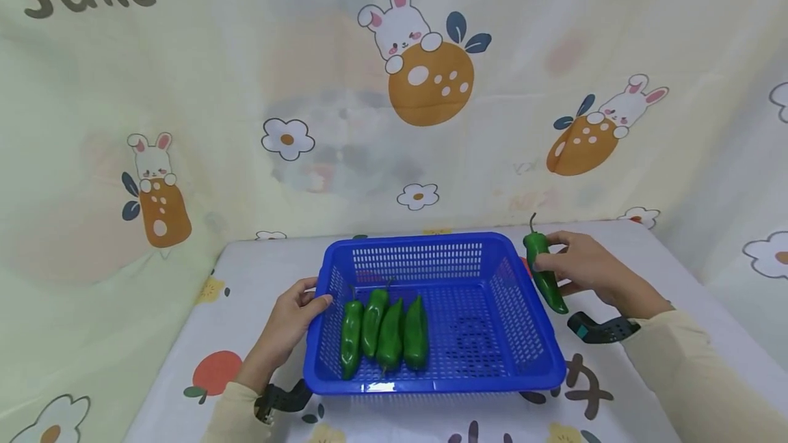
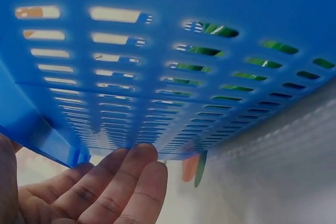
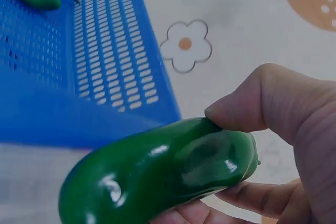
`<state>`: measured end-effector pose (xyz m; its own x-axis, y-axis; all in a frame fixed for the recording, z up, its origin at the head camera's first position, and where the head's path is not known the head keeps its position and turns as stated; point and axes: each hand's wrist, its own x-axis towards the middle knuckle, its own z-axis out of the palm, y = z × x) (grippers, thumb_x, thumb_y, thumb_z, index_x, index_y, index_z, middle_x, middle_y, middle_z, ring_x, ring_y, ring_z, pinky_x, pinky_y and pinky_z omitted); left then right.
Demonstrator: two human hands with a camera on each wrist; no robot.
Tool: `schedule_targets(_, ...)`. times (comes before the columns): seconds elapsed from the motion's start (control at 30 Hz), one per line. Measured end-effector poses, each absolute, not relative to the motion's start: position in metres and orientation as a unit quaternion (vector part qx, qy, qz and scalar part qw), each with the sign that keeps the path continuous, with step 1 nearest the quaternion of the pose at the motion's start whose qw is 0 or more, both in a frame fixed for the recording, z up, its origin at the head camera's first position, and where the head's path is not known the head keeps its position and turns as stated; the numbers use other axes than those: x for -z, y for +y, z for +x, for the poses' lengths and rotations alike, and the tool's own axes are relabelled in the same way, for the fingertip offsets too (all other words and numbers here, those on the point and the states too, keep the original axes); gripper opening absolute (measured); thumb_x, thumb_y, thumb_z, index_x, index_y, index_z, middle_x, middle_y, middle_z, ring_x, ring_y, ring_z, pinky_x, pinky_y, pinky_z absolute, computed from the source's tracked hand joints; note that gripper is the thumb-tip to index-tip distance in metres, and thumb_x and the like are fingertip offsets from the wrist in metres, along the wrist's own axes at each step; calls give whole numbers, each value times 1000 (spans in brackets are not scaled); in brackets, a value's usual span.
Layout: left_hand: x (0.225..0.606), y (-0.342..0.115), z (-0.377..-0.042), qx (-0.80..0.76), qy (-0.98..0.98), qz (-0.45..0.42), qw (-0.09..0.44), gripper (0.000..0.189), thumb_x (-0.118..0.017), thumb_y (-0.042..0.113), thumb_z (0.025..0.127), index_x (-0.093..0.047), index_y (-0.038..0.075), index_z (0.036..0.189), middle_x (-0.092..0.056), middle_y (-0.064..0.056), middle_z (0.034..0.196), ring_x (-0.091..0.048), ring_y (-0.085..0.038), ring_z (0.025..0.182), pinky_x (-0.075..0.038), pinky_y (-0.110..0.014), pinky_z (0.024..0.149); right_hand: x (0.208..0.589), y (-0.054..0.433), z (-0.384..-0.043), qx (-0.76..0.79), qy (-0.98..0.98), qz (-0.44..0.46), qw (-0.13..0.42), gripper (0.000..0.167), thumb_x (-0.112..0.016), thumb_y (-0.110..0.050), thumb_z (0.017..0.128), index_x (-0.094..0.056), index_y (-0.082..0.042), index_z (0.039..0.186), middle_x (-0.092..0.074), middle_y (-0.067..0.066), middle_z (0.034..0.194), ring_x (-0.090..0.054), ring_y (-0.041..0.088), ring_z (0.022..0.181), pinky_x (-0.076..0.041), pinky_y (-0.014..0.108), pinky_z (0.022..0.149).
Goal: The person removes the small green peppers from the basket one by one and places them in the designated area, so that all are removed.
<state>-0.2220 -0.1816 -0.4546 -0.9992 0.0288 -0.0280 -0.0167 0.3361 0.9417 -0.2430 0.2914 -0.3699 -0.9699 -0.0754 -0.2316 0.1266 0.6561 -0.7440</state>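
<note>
A blue plastic basket (image 1: 431,385) with slotted walls stands on the table. Several green peppers (image 1: 389,340) lie side by side in its left half. With the thumb over the rim and fingers outside the wall, my left hand (image 1: 286,320) grips the basket's left side; the left wrist view shows its fingertips (image 2: 143,153) against the slotted wall. Just beyond the right rim, my right hand (image 1: 581,266) holds another green pepper (image 1: 546,280) between thumb and fingers, stem upward. In the right wrist view this glossy pepper (image 3: 157,169) is close to the basket's corner.
A white tablecloth (image 1: 258,272) printed with fruit and flowers covers the table. Behind it hangs a pale curtain (image 1: 345,210) with rabbit and flower prints. A dark band (image 1: 603,328) is on the right wrist and another (image 1: 283,398) on the left.
</note>
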Motion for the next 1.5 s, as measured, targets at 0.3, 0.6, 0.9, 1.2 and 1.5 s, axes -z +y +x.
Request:
schedule_targets(0.3, 454, -184, -221, -585, 811, 10, 17, 52, -67, 25, 102, -51, 3, 146, -71, -21, 126, -74, -34, 107, -61, -50, 90, 389, 306, -249, 413, 898, 56, 140, 78, -64, -28, 97, -28, 16, 151, -65, 33, 121, -68, 41, 102, -64, 51, 81)
schedule_targets(0.6, 453, -182, -219, -594, 805, 9, 14, 50, -67, 24, 103, -52, 4, 146, -71, -20, 125, -75, -33, 104, -62, -49, 88, 414, 319, -257, 400, 900, 71, 155, 79, -64, -28, 96, -30, 17, 150, -68, 30, 114, -69, 38, 98, -64, 50, 79)
schedule_targets(0.9, 454, -183, -221, -598, 801, 7, 20, 51, -67, 24, 102, -52, 3, 146, -71, -20, 124, -74, -32, 105, -61, -49, 91, 432, 326, -264, 386, 901, 92, 176, 79, -65, -28, 95, -29, 19, 149, -64, 33, 116, -68, 38, 96, -64, 49, 77)
schedule_targets(1.2, 456, -185, -222, -605, 796, 10, 24, 51, -68, 24, 102, -52, 4, 146, -71, -19, 125, -74, -31, 106, -61, -48, 92, 442, 326, -266, 371, 905, 110, 177, 78, -65, -26, 95, -30, 19, 148, -62, 36, 120, -69, 41, 98, -64, 47, 74)
schedule_targets(1.5, 456, -185, -222, -600, 799, 3, 23, 52, -70, 25, 101, -53, 5, 145, -71, -19, 125, -74, -31, 105, -61, -48, 92, 443, 326, -266, 349, 912, 121, 177, 78, -67, -26, 95, -30, 21, 146, -59, 40, 120, -67, 45, 97, -64, 51, 75)
